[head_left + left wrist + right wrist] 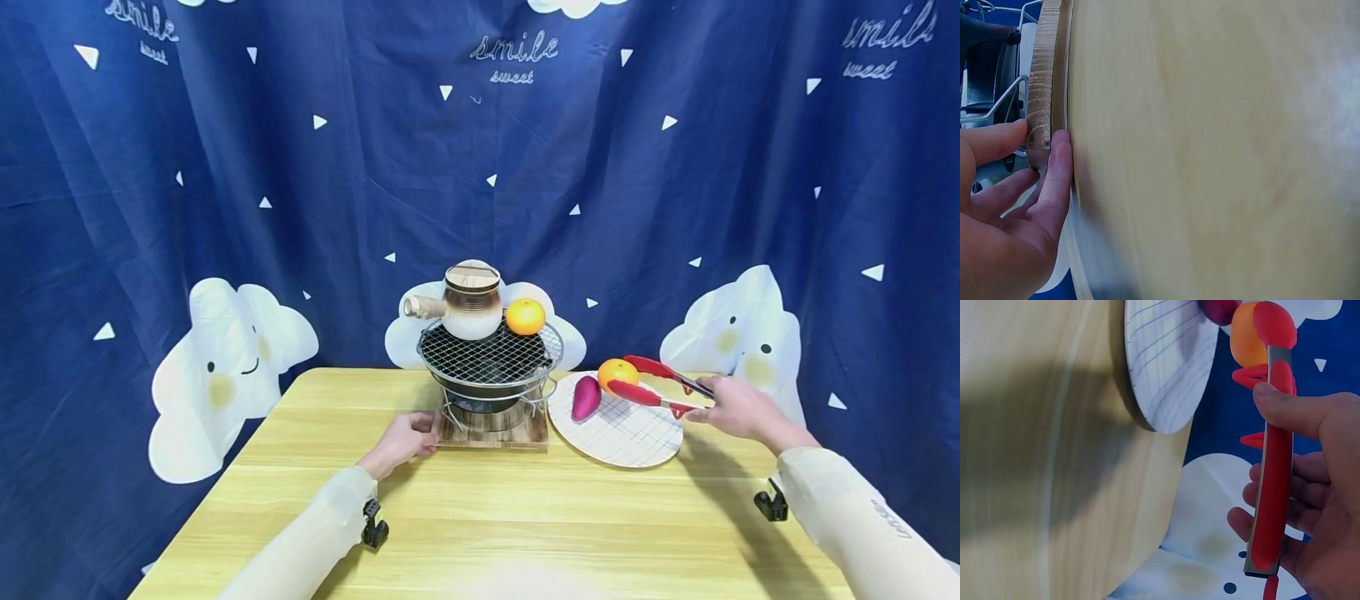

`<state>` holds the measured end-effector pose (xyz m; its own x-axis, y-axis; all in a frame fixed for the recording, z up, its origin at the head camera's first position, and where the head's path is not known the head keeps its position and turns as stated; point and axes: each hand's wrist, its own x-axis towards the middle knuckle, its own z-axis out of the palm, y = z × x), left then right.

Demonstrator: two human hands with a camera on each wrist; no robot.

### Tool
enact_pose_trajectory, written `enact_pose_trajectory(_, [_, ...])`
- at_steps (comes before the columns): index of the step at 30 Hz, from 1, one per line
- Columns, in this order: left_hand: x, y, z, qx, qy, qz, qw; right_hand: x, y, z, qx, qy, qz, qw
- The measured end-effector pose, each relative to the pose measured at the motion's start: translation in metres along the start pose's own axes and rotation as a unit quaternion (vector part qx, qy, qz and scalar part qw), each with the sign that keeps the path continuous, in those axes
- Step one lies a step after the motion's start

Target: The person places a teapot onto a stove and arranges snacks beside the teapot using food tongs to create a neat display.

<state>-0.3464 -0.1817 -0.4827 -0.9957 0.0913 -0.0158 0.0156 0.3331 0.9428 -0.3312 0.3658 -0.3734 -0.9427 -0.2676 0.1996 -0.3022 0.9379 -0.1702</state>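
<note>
At the front left corner of the stove's wooden base board (491, 435), my left hand (401, 442) holds the edge, thumb on top and fingers at its side and underneath. My right hand (738, 406) grips red-tipped metal tongs (1275, 481). Between the tong heads is an orange (617, 373), over the far side of a round, grid-patterned plate (637, 442). Beside it on the plate lies a purple sweet potato-like piece (587, 398). A second orange (525, 317) sits on the wire grill mesh (480, 360), right of a lidded clay pot (472, 312).
The black grill bowl (480, 398) stands in a wire frame on the base board. The pot's side handle (424, 307) points left. A wooden table (465, 517) carries everything, and a blue curtain (360, 167) hangs right behind its back edge.
</note>
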Motion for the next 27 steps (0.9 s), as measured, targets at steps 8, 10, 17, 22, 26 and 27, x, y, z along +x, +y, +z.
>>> enact_pose_trajectory(8, [-0.001, 0.001, -0.001, -0.001, -0.001, -0.002, 1.0000, 0.000, -0.006, -0.008, 0.005, 0.003, -0.008, 1.0000])
enact_pose_trajectory(10, [0.000, 0.001, -0.001, 0.000, -0.002, -0.003, 1.0000, 0.000, -0.009, -0.011, 0.007, 0.002, -0.009, 0.9999])
enact_pose_trajectory(17, [0.001, 0.000, -0.002, 0.000, -0.009, -0.002, 1.0000, -0.001, -0.021, -0.025, 0.009, 0.009, -0.023, 0.9997])
enact_pose_trajectory(22, [0.002, 0.000, -0.002, -0.001, -0.010, 0.000, 0.9999, 0.001, -0.024, -0.029, 0.009, 0.017, -0.035, 0.9992])
enact_pose_trajectory(26, [0.002, 0.000, -0.002, -0.005, -0.008, -0.002, 1.0000, 0.001, -0.029, -0.034, 0.013, 0.023, -0.035, 0.9990])
enact_pose_trajectory(27, [0.002, -0.001, -0.002, -0.005, -0.008, -0.003, 1.0000, 0.001, -0.030, -0.036, 0.013, 0.025, -0.036, 0.9990])
